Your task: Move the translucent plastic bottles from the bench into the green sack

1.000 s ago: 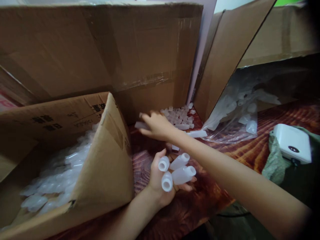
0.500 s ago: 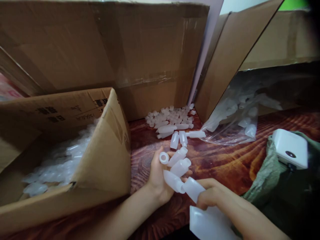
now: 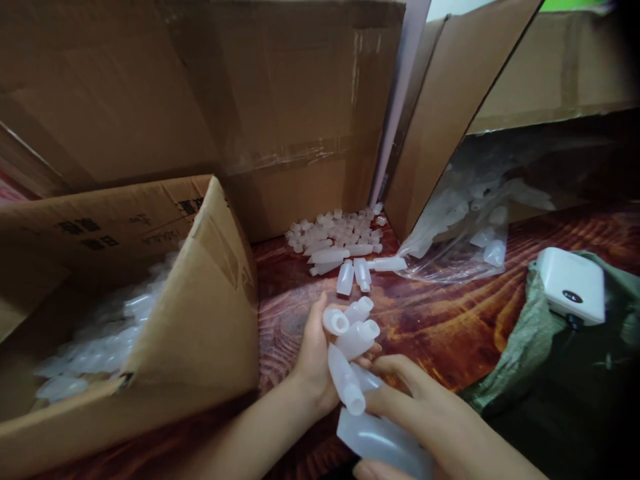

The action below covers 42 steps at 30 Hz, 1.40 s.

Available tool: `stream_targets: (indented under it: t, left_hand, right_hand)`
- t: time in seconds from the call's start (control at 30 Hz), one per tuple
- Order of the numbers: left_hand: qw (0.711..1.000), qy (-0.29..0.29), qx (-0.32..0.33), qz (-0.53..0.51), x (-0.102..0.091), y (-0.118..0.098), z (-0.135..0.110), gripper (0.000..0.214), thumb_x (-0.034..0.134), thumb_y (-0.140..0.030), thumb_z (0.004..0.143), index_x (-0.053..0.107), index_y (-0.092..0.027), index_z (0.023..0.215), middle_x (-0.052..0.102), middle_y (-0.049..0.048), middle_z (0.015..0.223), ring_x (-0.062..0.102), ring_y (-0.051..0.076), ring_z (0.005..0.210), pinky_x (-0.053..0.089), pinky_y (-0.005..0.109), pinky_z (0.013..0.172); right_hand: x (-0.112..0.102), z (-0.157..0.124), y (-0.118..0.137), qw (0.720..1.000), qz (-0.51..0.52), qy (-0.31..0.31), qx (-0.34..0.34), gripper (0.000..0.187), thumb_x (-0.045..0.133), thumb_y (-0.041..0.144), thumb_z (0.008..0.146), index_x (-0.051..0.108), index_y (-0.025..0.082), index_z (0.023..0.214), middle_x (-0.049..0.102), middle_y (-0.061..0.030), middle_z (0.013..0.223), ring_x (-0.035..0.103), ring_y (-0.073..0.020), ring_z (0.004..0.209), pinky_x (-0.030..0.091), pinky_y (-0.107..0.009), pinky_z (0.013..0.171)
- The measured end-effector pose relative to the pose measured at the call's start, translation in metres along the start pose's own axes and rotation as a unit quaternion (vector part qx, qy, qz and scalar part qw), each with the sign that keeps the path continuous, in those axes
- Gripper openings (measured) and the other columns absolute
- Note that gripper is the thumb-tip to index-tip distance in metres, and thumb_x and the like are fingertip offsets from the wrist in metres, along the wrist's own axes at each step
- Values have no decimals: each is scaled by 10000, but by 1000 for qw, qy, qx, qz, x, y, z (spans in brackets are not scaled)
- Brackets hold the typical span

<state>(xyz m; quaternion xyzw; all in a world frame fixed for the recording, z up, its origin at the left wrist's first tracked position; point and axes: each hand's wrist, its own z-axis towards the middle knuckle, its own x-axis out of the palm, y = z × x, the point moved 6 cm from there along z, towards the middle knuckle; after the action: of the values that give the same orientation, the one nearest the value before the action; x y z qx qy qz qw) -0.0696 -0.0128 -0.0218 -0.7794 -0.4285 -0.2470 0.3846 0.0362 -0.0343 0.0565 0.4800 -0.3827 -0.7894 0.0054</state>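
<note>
My left hand (image 3: 312, 371) is cupped, palm up, around several small translucent white plastic bottles (image 3: 356, 340). Their open round necks point various ways, and one bottle (image 3: 344, 377) tilts down toward me. From the right, my right hand (image 3: 425, 413) reaches in, its fingers closed on a bottle (image 3: 367, 379) that they partly hide. Another, nearer translucent bottle (image 3: 383, 440) lies under the same hand, with the thumb at its lower side. Just beyond my left hand, several matching bottles (image 3: 345, 277) lie on the wood-grain table (image 3: 430, 313).
Small translucent caps (image 3: 340, 227) are heaped against a large cardboard box (image 3: 300, 100). An open carton (image 3: 220, 313) of clear plastic pieces stands left. At right, a plastic bag (image 3: 450, 247) of bottles spills from another carton. A white device (image 3: 573, 283) rests on green cloth (image 3: 525, 327).
My right hand has moved left with its bottles, up to my left hand. The bottle at the near side of the left hand now tilts more toward me. The view has shifted slightly.
</note>
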Motion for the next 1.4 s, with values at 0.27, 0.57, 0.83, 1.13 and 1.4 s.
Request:
stream_targets:
  t: [0.27, 0.57, 0.83, 1.13, 1.4]
  left_hand:
    - [998, 0, 66, 10, 3, 1, -3, 362, 422, -528, 920, 493, -191, 811, 636, 54, 673, 583, 179, 524, 443, 258, 511]
    - [994, -36, 107, 8, -1, 2, -5, 293, 503, -454, 912, 566, -167, 911, 658, 38, 734, 638, 178, 667, 481, 255, 659]
    - [990, -17, 138, 24, -2, -1, -5, 304, 578, -436, 890, 623, -143, 960, 673, 57, 878, 649, 183, 767, 478, 255, 718]
    - [989, -33, 143, 19, -3, -1, -8, 308, 699, -404, 795, 605, -161, 960, 650, 14, 845, 620, 143, 759, 458, 218, 701]
    - [987, -44, 152, 35, -1, -10, -5, 210, 637, -341, 750, 505, -178, 727, 535, -43, 635, 467, 93, 540, 398, 207, 541]
  right_hand:
    - [3, -1, -17, 992, -19, -71, 106, 258, 658, 278, 770, 557, 225, 1001, 641, -10, 855, 676, -153, 689, 574, -199, 567]
    - [10, 2, -14, 936, -90, -313, 136, 202, 617, 338, 849, 528, 202, 968, 576, -44, 868, 624, -184, 740, 545, -256, 610]
    - [18, 6, -4, 883, -139, -440, 87, 263, 651, 257, 874, 527, 132, 1069, 576, -86, 935, 596, -196, 847, 511, -281, 694]
    - [24, 10, -4, 874, -178, -447, 68, 305, 638, 190, 847, 537, 125, 1127, 558, -184, 1157, 538, -339, 1101, 467, -538, 903]
    - [36, 6, 7, 921, -97, -374, 45, 605, 457, 178, 893, 293, 122, 1473, 378, -194, 1473, 374, -374, 1347, 323, -656, 1056]
